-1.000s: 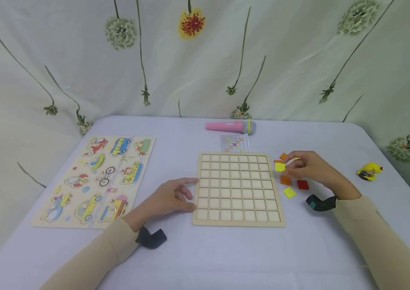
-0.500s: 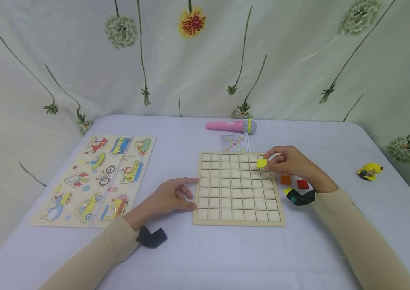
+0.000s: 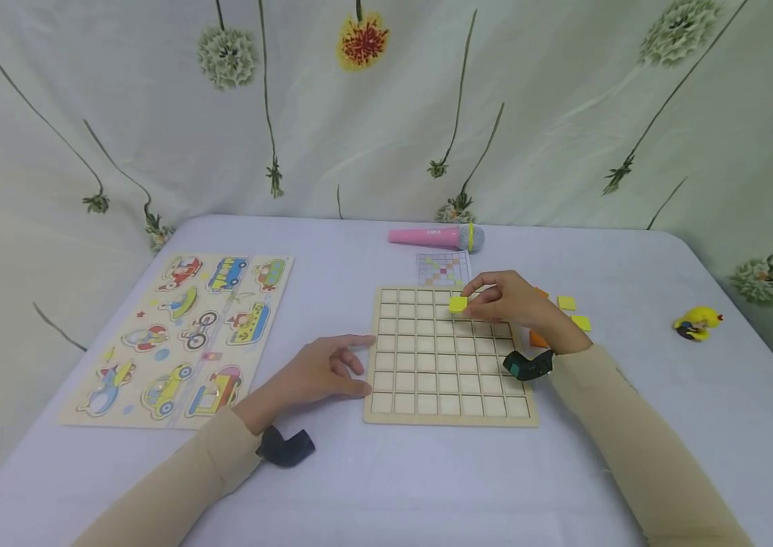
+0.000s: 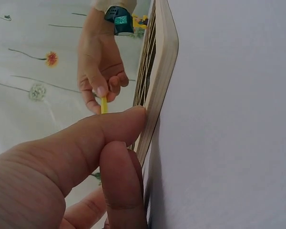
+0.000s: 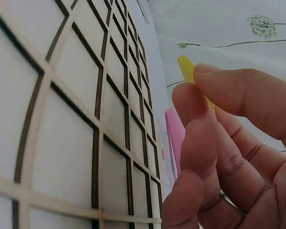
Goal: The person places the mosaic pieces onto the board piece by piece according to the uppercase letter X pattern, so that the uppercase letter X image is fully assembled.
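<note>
A yellow square tile [image 3: 458,305] is pinched between the thumb and fingertips of my right hand [image 3: 506,300], above the far rows of a wooden grid board [image 3: 450,419]. In the right wrist view the tile [image 5: 185,67] shows edge-on, raised off the grid. My left hand [image 3: 321,372] lies at the board's left side, index fingertip and thumb tip right at the rim. Close up in the left wrist view, the thumb [image 4: 133,119] touches the board's edge [image 4: 164,62], its other fingers bent loosely below. No tile sits in the visible grid cells.
Right of the board lie loose yellow tiles [image 3: 566,303] and orange tiles [image 3: 538,339], partly behind the right forearm. Behind it are a printed pattern card [image 3: 443,269] and a pink microphone [image 3: 427,238]. A picture puzzle board [image 3: 171,342] lies left, a small yellow-headed figure [image 3: 697,324] right.
My right hand has carried the yellow tile leftward from the loose tiles to over the board's far rows. The left hand has stayed at the left rim.
</note>
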`<state>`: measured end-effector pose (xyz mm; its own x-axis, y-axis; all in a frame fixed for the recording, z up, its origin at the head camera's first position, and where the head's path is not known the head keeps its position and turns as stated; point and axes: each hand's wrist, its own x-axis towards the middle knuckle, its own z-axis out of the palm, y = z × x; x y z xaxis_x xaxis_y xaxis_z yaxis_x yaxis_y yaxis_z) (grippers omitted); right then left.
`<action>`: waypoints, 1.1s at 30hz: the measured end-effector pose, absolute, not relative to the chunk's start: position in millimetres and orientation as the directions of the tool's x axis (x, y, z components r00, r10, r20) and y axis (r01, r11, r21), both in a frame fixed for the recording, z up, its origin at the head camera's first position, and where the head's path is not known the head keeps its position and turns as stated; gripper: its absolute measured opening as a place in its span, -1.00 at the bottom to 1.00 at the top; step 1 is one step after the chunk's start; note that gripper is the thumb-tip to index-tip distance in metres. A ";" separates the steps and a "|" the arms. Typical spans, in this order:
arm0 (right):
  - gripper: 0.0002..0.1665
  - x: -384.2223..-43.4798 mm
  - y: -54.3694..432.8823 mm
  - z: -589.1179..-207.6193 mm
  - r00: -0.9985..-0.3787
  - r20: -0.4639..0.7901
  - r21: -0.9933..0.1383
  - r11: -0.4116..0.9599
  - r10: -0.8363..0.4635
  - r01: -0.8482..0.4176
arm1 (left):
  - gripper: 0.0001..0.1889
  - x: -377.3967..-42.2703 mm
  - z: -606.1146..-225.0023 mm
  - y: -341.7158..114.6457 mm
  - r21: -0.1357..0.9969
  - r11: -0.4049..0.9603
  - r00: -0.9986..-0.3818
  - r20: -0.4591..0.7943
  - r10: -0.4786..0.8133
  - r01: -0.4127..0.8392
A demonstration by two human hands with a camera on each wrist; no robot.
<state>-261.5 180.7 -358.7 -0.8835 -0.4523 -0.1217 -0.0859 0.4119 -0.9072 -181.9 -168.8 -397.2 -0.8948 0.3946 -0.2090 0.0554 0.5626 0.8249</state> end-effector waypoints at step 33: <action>-0.68 -276.9 104.0 -353.6 -0.872 -0.171 -0.804 0.576 -0.460 -0.146 | -0.16 -182.8 -399.2 -169.8 0.807 0.589 -0.898 -0.225 0.379 0.046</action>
<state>-276.9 104.0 -353.6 -0.8716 -0.4596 -0.1706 -0.1464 0.5761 -0.8042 -182.8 -169.8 -399.2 -0.8976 0.3788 -0.2252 0.0462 0.5890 0.8068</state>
